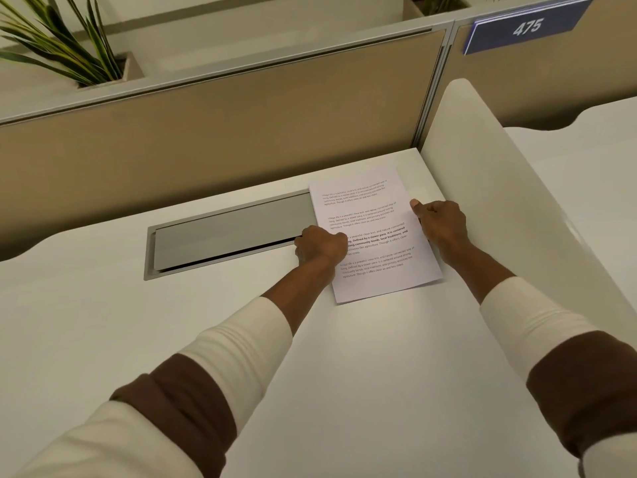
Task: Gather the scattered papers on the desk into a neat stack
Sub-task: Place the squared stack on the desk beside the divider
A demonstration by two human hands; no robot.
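Papers (372, 232) are lying in one stack near the tabletop's (344, 374) far right corner, slightly skewed; the left hand (320, 248) is gripping the stack's left edge with fingers curled closed over it; the right hand (439, 224) is pinching the right edge, thumb on top; a grey cable tray lid (227, 232) is sitting just left of the stack.

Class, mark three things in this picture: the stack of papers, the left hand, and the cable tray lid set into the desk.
stack of papers (365, 188): head view, upper printed area of the top sheet.
left hand (320, 248): head view, back of the hand.
cable tray lid (227, 232): head view, middle of the grey flap.
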